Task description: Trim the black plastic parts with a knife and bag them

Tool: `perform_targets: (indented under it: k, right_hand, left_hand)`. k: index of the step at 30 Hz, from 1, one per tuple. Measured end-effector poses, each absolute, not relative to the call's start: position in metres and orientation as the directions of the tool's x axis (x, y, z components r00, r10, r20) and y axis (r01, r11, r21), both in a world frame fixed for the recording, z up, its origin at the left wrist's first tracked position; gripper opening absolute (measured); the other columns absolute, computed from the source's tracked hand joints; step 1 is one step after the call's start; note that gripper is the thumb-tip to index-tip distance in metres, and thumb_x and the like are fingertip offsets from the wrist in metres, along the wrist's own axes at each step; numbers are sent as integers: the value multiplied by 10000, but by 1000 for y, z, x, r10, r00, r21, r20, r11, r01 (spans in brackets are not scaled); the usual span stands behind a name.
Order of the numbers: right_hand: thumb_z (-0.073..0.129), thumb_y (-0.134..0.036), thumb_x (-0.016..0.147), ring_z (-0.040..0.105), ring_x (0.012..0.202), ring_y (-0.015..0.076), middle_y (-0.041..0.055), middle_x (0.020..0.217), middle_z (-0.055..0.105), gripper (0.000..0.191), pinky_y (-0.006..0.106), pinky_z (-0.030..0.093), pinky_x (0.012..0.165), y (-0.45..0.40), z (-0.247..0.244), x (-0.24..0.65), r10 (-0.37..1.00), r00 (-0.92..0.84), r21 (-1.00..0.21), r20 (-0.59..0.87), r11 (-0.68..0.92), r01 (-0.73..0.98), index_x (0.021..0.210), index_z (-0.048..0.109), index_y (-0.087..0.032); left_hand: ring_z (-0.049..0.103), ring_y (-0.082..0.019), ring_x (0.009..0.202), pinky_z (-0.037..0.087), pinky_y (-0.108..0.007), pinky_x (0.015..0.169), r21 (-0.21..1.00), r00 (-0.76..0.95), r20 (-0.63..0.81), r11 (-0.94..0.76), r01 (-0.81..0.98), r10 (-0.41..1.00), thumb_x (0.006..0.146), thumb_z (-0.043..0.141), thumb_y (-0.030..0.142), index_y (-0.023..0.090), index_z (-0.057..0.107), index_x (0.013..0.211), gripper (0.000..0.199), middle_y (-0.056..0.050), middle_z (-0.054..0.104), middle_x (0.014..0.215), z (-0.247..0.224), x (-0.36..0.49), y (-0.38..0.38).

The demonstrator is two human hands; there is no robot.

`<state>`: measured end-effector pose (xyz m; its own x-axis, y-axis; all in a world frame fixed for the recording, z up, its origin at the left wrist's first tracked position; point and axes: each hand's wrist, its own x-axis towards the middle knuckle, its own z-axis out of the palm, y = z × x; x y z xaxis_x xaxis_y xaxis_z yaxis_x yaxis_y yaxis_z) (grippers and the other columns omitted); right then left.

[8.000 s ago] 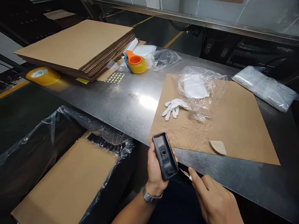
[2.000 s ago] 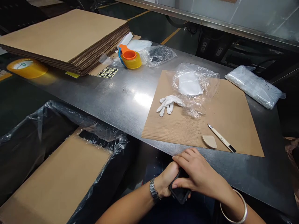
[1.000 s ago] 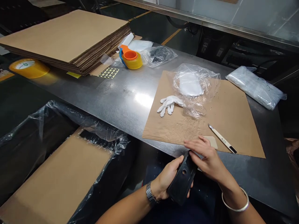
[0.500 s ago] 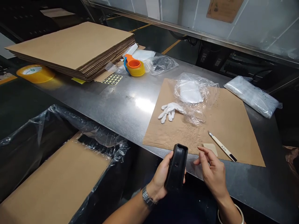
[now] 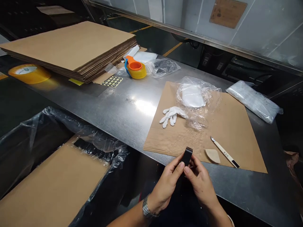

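A black elongated part (image 5: 187, 155) is held end-up near the table's front edge. My left hand (image 5: 168, 183) grips it from the left, thumb on its near face. From the right, my right hand (image 5: 201, 183) has its fingers and thumb closed on the same part. Beyond my hands lies a brown cardboard sheet (image 5: 175, 142). On it rest a tan wedge-shaped pad (image 5: 213, 155), a white craft knife (image 5: 224, 152) marked A26, a white glove (image 5: 172, 115) and a clear plastic bag (image 5: 193, 96) with white contents.
Stacked cardboard (image 5: 71, 47), a yellow tape roll (image 5: 30, 73), an orange tape dispenser (image 5: 136, 67) and a sticker sheet (image 5: 112, 81) are at the left. A wrapped packet (image 5: 254, 101) lies right. A plastic-lined box (image 5: 54, 176) holding cardboard stands lower left.
My right hand has moved left and taken hold of the black part, which was in my left hand alone. The part has been turned and now shows a narrower side. The view has shifted slightly.
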<state>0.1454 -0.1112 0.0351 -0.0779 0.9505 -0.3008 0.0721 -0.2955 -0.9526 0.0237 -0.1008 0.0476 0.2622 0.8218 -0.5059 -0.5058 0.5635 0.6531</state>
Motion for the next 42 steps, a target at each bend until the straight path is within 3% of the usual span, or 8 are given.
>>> perform_targets:
  k: [3, 6, 11, 15, 20, 42]
  right_hand:
    - [574, -399, 815, 610, 909, 203, 65, 1031, 637, 380, 327, 503, 751, -105, 40, 149, 913, -117, -879, -391, -408, -246, 1137, 505, -210]
    - [561, -432, 810, 636, 839, 213, 66, 969, 661, 348, 314, 516, 655, -105, 44, 152, 899, -69, -825, -433, -426, -371, 1071, 525, -205]
    - [616, -438, 753, 621, 898, 237, 75, 1001, 651, 367, 334, 517, 683, -108, 44, 152, 889, 47, -830, -456, -406, -383, 1023, 527, -206]
    - [653, -414, 733, 612, 895, 213, 52, 977, 638, 371, 339, 504, 746, -110, 43, 151, 873, 88, -818, -480, -410, -402, 1019, 520, -218]
    - [657, -410, 738, 600, 781, 163, 26, 916, 620, 371, 295, 497, 702, -111, 41, 151, 867, 112, -827, -486, -415, -378, 1026, 526, -216]
    - [660, -378, 760, 550, 836, 145, 20, 892, 609, 331, 255, 472, 725, -113, 34, 151, 912, 121, -886, -393, -340, -315, 1017, 526, -216]
  left_hand:
    - [519, -241, 1065, 469, -322, 806, 644, 337, -519, 619, -450, 785, 837, 531, 381, 239, 522, 1254, 441, -83, 524, 1289, 49, 16, -106]
    - [555, -241, 935, 500, -342, 689, 632, 407, -528, 665, -398, 745, 822, 546, 345, 273, 505, 1266, 452, -87, 526, 1270, 50, 7, -111]
    - [536, -273, 998, 482, -398, 803, 647, 404, -512, 650, -399, 758, 759, 611, 251, 240, 594, 1182, 423, -88, 620, 1099, 53, 3, -115]
    - [537, -281, 1018, 464, -417, 840, 625, 411, -526, 667, -406, 744, 737, 610, 214, 221, 620, 1149, 412, -91, 605, 1172, 56, 6, -113]
    - [551, -280, 1007, 467, -409, 821, 581, 441, -535, 693, -427, 721, 709, 584, 182, 199, 646, 1112, 408, -99, 612, 1180, 58, 8, -110]
    - [602, -247, 871, 470, -405, 775, 528, 415, -575, 708, -470, 705, 695, 625, 212, 145, 682, 1043, 358, -123, 676, 977, 53, 12, -110]
